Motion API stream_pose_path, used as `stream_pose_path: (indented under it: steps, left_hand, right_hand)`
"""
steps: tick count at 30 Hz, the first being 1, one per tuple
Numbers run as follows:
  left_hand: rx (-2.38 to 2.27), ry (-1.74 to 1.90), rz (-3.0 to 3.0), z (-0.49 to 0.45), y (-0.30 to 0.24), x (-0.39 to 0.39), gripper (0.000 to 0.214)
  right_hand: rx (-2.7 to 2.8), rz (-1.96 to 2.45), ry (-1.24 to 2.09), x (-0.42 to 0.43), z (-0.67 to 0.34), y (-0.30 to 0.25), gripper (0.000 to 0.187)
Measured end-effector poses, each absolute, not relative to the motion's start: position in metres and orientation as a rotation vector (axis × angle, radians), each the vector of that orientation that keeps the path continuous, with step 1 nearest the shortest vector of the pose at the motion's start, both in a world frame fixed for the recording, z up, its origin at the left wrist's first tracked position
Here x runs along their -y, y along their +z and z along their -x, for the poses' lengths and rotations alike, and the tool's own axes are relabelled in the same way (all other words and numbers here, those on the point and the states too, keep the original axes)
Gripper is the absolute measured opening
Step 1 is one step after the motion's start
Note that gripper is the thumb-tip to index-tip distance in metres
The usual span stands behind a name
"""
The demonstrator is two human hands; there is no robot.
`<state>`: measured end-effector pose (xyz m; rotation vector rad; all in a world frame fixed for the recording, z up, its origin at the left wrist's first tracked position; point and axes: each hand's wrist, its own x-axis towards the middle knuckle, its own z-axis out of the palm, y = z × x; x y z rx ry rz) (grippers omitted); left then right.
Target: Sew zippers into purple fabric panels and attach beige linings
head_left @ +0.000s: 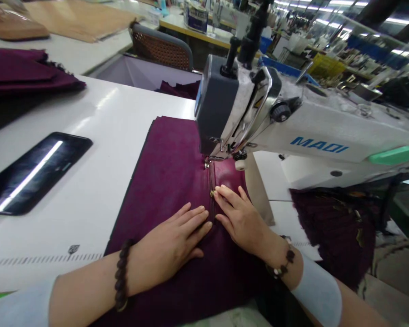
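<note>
A maroon fabric panel [170,168] lies under the head of a sewing machine [221,109], with a zipper [211,175] running along it toward the presser foot [207,163]. My left hand [170,243] rests flat on the panel, left of the zipper, fingers stretched out and pointing to it. On the other side, my right hand [240,215] lies with its fingers spread. Its index and middle fingertips touch the gold zipper slider [212,193], while the thumb sits apart, lower down beside the zipper. The panel's lower part is partly covered by my hands.
A dark phone [37,175] lies on the white table [98,118] at left. Folded maroon fabric [27,72] is stacked behind it. More maroon pieces with zippers [337,227] hang at right. A chair [162,47] stands beyond the table, and the machine arm [327,131] spans the right.
</note>
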<state>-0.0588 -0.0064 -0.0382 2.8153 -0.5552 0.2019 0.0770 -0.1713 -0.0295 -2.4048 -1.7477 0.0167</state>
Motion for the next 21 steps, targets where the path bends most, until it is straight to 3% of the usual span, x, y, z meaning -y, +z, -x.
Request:
stream_pose_path:
  steps: [21]
  left_hand:
    - [0.649, 0.17, -2.865, 0.021, -0.033, -0.022, 0.036]
  right_hand:
    - [1.728, 2.429, -0.026, 0.143, -0.109, -0.03, 0.042]
